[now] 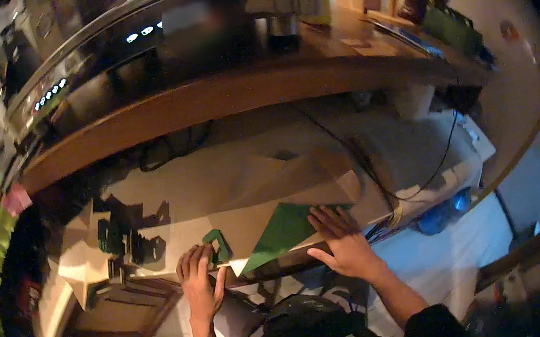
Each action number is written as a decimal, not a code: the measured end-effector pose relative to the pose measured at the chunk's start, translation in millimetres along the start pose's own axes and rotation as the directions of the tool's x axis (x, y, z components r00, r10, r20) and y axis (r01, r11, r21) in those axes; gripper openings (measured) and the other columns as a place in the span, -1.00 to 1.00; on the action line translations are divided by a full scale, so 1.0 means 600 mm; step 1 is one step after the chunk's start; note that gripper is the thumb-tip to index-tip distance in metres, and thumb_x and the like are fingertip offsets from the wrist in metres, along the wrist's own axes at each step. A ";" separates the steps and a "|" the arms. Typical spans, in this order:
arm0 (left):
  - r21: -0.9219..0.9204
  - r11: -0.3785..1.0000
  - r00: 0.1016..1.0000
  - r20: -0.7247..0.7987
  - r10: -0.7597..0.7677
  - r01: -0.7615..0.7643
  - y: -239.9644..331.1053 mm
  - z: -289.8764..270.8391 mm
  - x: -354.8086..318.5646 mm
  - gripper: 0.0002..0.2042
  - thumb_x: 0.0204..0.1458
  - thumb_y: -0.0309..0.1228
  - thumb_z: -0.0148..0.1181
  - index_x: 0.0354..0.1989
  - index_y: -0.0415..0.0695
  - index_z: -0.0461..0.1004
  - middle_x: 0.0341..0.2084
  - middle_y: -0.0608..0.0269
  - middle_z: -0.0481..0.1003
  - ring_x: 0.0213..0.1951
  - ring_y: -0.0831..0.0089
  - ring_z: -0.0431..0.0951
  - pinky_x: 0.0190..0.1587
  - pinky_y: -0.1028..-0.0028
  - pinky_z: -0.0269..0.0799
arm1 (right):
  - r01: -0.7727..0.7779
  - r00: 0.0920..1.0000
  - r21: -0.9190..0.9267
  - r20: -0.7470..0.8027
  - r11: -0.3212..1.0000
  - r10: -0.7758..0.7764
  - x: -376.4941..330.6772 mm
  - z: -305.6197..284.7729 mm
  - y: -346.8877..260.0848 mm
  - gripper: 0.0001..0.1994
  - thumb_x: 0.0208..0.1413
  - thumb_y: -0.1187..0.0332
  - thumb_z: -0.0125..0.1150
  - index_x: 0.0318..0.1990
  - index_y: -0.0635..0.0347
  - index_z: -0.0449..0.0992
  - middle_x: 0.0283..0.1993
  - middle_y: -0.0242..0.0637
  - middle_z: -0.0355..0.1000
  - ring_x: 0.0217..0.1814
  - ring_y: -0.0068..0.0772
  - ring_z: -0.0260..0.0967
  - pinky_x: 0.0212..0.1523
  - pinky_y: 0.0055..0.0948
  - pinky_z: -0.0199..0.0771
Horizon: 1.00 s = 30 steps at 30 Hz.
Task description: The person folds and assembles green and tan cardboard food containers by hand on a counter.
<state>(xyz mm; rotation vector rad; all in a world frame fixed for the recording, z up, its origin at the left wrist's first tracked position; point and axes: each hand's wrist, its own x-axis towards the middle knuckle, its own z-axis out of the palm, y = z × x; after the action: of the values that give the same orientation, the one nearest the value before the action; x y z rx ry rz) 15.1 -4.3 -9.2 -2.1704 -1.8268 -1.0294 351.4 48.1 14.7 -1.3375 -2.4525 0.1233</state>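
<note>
A green sheet of paper (283, 235), folded to a long point with a white tip, lies near the front edge of the desk (247, 198). My right hand (344, 243) rests on the sheet's right part, fingers stretched and thumb spread apart. Left of the sheet lies a small green object with a pale opening (216, 245); its kind is unclear. My left hand (197, 280) is laid at the desk edge beside it, fingers extended and partly over its lower end. Neither hand is wrapped around anything.
Small dark upright pieces (106, 235) cast shadows on the left, beside a pale pointed folded form (83, 262). A wooden shelf (228, 92) spans the back. Black cable (364, 161) loops across the right side. A blue bottle-like object (437, 217) is beyond the right edge.
</note>
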 end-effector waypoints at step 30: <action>-0.470 0.875 0.957 -0.289 -0.029 -0.115 0.055 -0.010 -0.057 -0.29 0.08 0.24 0.16 0.09 -0.21 0.42 -0.01 -0.04 0.46 0.02 -0.01 0.47 0.10 0.11 0.36 | 0.269 0.930 -0.054 -0.246 0.962 -0.274 -0.023 -0.069 -0.008 -0.76 -0.19 0.55 0.34 -0.31 0.02 0.58 0.17 -0.32 0.45 0.41 0.16 0.11 0.38 0.15 0.08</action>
<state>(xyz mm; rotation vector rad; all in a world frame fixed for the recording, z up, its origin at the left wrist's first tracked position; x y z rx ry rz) 41.3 -44.3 -13.3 -2.1269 -1.4948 -1.8487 368.6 30.3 51.0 -0.9401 -2.3936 -0.1317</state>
